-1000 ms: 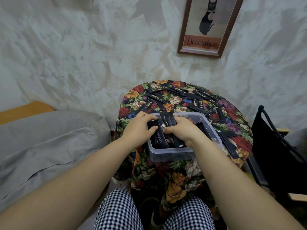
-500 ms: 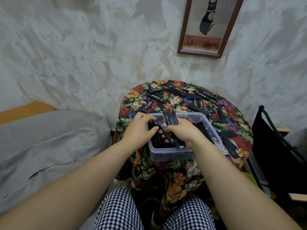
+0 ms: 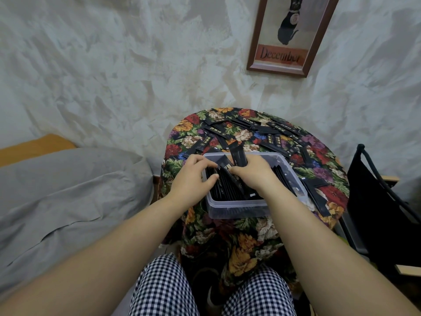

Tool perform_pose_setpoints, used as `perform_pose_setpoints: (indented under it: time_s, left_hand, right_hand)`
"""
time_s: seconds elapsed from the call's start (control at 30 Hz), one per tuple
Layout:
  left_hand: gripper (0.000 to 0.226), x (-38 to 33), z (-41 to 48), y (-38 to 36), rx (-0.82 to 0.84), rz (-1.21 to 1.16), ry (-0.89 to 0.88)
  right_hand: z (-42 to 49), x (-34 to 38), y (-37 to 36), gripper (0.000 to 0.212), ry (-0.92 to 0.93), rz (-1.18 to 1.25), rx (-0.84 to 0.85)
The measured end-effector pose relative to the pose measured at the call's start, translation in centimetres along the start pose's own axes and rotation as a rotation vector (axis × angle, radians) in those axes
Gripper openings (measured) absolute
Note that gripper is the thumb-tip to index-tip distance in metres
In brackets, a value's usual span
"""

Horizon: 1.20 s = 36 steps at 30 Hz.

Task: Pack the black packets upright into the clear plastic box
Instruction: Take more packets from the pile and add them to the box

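Head view: the right hand [image 3: 252,176] has its grip pinched on a few black packets [image 3: 238,156], which poke above the clear plastic box [image 3: 239,208]. The left hand [image 3: 190,179] curls onto the standing row, and I cannot tell its grip. The box looks about half filled, with plenty of loose packets [image 3: 271,137] scattered on the worktop [image 3: 182,149] behind it.

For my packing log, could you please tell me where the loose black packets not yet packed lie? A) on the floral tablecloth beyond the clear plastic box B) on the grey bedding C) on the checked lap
A: the loose black packets lie scattered on the floral tablecloth past the far rim of the clear plastic box.
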<state>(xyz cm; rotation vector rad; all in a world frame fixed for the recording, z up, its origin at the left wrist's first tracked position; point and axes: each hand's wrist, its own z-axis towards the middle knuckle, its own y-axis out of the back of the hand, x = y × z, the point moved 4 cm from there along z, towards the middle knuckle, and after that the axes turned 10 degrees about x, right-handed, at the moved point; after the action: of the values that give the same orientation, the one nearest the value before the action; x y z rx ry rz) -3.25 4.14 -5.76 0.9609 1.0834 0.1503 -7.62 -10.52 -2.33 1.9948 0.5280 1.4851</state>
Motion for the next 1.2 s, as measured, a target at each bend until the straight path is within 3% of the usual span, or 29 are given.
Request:
perform_pose_setpoints:
  time_s: [0.2, 0.3, 0.57, 0.67, 0.87, 1.2]
  left_hand:
    - [0.029, 0.2, -0.2, -0.4, -0.043, -0.059, 0.001]
    - [0.032, 0.2, -0.3, -0.4, -0.04, -0.057, -0.003]
    - [0.042, -0.8, 0.1, -0.1, 0.021, 0.292, -0.123]
    - [0.04, -1.1, 0.2, -0.1, 0.038, 0.303, -0.129]
    - [0.034, -0.9, 0.1, -0.3, 0.049, 0.315, -0.141]
    - [0.047, -1.1, -0.5, -0.4, 0.043, 0.463, -0.321]
  right_hand:
    - [-0.1, 0.3, -0.6, 0.02, -0.008, 0.013, 0.116]
    - [-0.3, 0.4, -0.2, 0.012, -0.04, 0.081, 0.119]
    - [-0.3, 0.0, -0.1, 0.011, -0.047, 0.195, 0.138]
    - [-0.3, -0.4, -0.4, 0.014, -0.095, 0.409, 0.196]
    - [-0.1, -0.5, -0.3, 0.018, -0.113, 0.483, 0.219]
    - [0.5, -1.0, -0.5, 0.01, -0.037, 0.08, 0.196]
